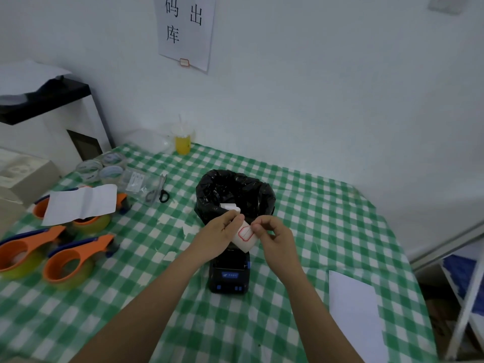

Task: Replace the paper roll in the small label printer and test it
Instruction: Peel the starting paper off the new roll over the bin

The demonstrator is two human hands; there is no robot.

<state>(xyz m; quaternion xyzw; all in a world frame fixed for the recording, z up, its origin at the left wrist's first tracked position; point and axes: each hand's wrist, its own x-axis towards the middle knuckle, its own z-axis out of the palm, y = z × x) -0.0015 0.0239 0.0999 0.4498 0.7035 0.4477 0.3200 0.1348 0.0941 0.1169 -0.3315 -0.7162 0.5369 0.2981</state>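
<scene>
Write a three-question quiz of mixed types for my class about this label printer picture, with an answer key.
1. True or false: the left hand and right hand both pinch the label strip above the label printer.
2. What stands on the table directly behind the printer? A) a bin lined with a black bag B) a cardboard box C) a kettle
3. Fill in: the scissors lie to the ____ of the bin as the person sees it.

Key: 1 true; 2 A; 3 left.
</scene>
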